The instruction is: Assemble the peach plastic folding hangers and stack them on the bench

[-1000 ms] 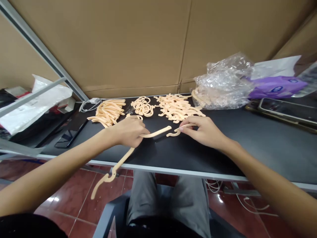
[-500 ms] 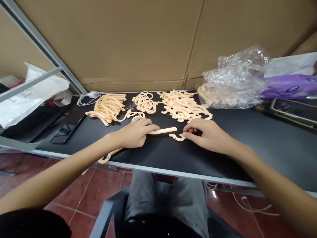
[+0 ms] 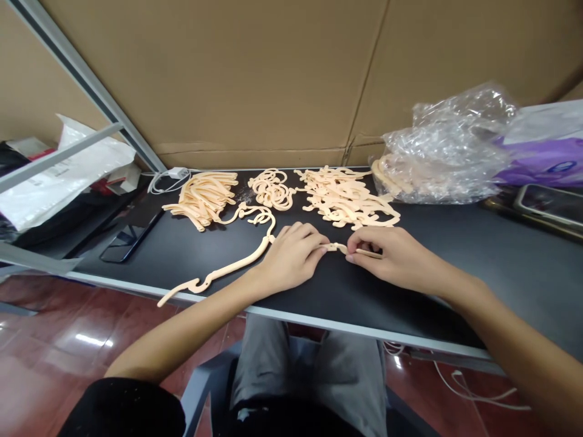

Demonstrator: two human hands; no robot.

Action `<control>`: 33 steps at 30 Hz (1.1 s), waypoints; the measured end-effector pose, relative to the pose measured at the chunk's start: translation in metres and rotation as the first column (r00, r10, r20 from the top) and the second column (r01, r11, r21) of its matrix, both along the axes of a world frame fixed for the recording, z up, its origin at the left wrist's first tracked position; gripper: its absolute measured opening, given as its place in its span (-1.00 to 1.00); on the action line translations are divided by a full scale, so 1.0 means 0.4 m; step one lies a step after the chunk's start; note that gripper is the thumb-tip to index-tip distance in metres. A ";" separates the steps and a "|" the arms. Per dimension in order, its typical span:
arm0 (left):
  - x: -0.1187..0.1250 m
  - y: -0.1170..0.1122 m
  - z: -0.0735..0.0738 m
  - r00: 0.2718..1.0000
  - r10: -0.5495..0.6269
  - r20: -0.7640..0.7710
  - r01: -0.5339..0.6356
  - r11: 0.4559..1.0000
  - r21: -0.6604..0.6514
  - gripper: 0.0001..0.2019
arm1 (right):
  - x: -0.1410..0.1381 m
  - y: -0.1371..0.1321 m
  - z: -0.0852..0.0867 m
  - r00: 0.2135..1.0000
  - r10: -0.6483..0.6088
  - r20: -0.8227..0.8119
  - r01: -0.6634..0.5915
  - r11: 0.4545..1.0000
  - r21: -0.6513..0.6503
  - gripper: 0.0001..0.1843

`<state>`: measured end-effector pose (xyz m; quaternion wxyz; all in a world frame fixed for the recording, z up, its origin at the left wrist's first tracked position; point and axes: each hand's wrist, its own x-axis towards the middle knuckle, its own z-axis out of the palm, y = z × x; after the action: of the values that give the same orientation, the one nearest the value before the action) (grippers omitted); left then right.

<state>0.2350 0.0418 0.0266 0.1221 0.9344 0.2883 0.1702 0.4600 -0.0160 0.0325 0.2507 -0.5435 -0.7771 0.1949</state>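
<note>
**A:** Where did the long peach plastic strip (image 3: pixel 228 267) lie?

**B:** Flat on the black table top (image 3: pixel 455 267). It ran from the left hand (image 3: pixel 291 258) out toward eight o'clock, and its hooked tail poked just past the table's near edge. Its other end sat between the two hands.

**A:** And the grips?

**B:** The left hand's fingertips were pinched narrowly on that end of the strip. The right hand (image 3: pixel 394 258), just at three o'clock of the left, was closed on a small peach plastic piece (image 3: pixel 370 252). The piece met the strip's end or came very near it, but the fingers hid the spot, so I couldn't tell which.

**A:** How would the strip handle?

**B:** I judged it light, thin and bendy, since it lay in a slack curve rather than a straight line. It was probably smooth, so a loose pinch might slip. The little hooks looked as though they could snap if forced. I'd take it close to the end, between thumb and fingertip, because held mid-length it would likely flop.

**A:** What else was about?

**B:** There were three heaps of the same plastic beyond the hands. A heap of straight strips (image 3: pixel 204 197) lay at eleven o'clock, a heap of looped rings (image 3: pixel 273 189) at twelve, and a heap of tangled hooks (image 3: pixel 346 203) at one. A crinkled clear plastic bag (image 3: pixel 446 152) sat at two o'clock, and a dark phone (image 3: pixel 130 238) lay at nine.
</note>
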 end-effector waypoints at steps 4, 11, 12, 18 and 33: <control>-0.013 0.003 -0.015 0.995 -0.032 0.093 0.026 0.998 0.061 -0.82 | 0.011 -0.002 0.004 0.997 -0.060 -0.044 0.058 0.997 -0.057 -0.89; -0.037 -0.012 -0.012 0.980 -0.153 0.131 0.128 0.976 0.178 -0.85 | -0.002 -0.009 0.027 0.989 -0.004 -0.149 -0.003 0.999 -0.043 -0.82; -0.036 -0.013 -0.012 0.979 -0.160 0.126 0.137 0.974 0.178 -0.86 | -0.007 -0.011 0.032 0.988 0.005 -0.156 -0.013 0.999 -0.049 -0.81; -0.030 -0.024 -0.006 0.980 -0.166 0.107 0.140 0.966 0.217 -0.91 | -0.025 -0.017 0.031 0.994 0.089 -0.066 -0.096 0.990 -0.106 -0.70; -0.027 -0.027 -0.001 0.967 -0.239 0.089 0.227 0.966 0.126 -0.90 | -0.012 -0.012 0.015 0.988 0.151 0.000 -0.151 0.987 -0.052 -0.70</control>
<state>0.2243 0.0310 0.0262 0.1023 0.9572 0.1593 0.2191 0.4552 -0.0207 0.0384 0.2195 -0.4897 -0.8112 0.2324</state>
